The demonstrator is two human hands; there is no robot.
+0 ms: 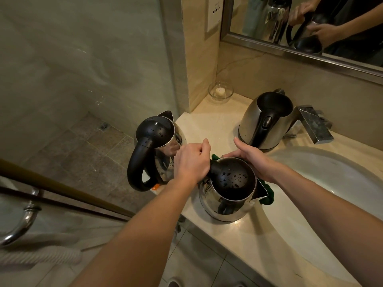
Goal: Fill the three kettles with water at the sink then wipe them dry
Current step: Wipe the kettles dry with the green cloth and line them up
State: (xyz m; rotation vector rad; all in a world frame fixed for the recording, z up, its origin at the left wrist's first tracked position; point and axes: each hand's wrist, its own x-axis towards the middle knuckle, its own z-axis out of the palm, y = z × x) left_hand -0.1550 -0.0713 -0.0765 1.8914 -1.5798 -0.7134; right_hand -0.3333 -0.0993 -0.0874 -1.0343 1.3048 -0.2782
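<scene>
**Forearms reach to a wet kettle beside the sink**

Both bare forearms stretch toward the nearest kettle (228, 193), which stands on the worktop (248, 241) just left of the sink (331, 172). Its body is polished steel, its lid and handle are black, and water drops bead on the lid. The left hand (192, 160) is curled round the top of its handle. The right hand (252, 158), fingers fairly straight and thumb raised, lies across the kettle's far side, over a green cloth (267, 193) that shows at both ends from behind the body.

A second kettle (157, 146) of the same look, also beaded with drops, stands further left of the sink at the worktop's edge, its looped black handle turned toward the camera. The third kettle (267, 121) stands behind the sink's left rim, touching the faucet (313, 123); a button sits on its black handle. A glass bowl (220, 91) holding a small candle sits in the corner beyond.
</scene>
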